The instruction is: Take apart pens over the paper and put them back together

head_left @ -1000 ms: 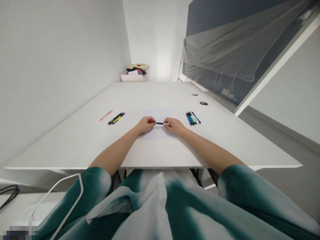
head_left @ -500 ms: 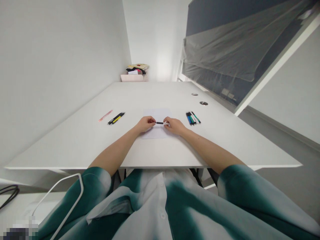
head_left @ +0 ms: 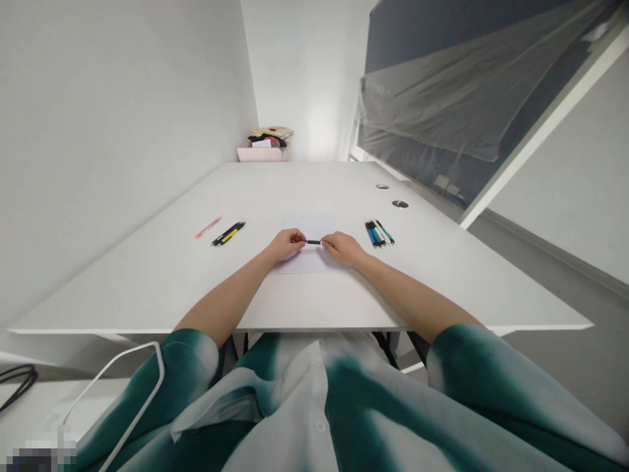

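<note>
Black pen (head_left: 313,242), two hands (head_left: 285,244) (head_left: 345,248), one paper sheet (head_left: 309,261)

A plain white office; a long desk (head_left: 147,288), pens (head_left: 378,233) laid out.

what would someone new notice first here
The eye goes first to the left hand and right hand pinching a slim black pen between them, in the middle of the white desk over a sheet of paper. Next come the clusters of pens lying on either side, a black-and-yellow group to the left and a blue-and-green group to the right. At upper right, a large dark board wrapped in clear plastic stands out.
</note>
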A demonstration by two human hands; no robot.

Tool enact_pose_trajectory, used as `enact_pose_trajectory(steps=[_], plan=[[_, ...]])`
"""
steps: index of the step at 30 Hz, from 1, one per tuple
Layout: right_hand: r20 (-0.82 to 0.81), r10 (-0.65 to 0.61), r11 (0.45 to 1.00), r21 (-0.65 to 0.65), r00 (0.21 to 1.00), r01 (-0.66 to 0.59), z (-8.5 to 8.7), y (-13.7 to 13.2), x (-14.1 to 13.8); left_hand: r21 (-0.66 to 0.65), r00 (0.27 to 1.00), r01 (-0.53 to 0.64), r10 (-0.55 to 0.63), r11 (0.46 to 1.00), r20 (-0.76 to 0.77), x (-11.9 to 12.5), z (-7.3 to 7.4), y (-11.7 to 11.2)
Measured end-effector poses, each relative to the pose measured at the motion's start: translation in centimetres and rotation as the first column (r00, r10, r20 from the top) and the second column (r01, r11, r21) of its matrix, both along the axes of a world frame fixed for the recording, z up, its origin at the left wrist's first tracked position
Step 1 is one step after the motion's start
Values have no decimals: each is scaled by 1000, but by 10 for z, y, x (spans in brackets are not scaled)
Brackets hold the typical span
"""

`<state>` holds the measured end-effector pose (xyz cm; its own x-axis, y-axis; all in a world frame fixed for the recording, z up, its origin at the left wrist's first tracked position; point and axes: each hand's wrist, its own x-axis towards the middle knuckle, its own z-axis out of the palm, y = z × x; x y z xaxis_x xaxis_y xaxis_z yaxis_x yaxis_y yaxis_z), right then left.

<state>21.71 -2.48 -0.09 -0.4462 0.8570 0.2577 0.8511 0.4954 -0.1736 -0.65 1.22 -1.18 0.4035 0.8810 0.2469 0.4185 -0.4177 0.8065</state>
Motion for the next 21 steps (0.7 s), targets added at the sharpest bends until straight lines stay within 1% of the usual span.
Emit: enact_pose_trajectory(steps=[4, 8, 12, 15, 21], plan=[[-1, -36, 999, -18, 999, 36, 1, -2, -1, -8, 1000, 3, -3, 1000, 1, 1, 0, -1], [-2, -42, 999, -20, 999, 42, -2, 1, 1, -5, 1000, -12, 12, 1000, -10, 1, 0, 0], [-16, -29, 1000, -12, 999, 28, -4, 5, 2, 0, 996, -32, 32, 999, -86, 0, 2, 0], [-22, -31, 1000, -4, 999, 31, -5, 5, 2, -29, 989, -18, 14, 999, -147, -1, 4, 0], [-23, -22, 1000, 7, 1000, 22, -3, 4, 2, -16, 981, -29, 26, 999, -194, -1, 5, -1]])
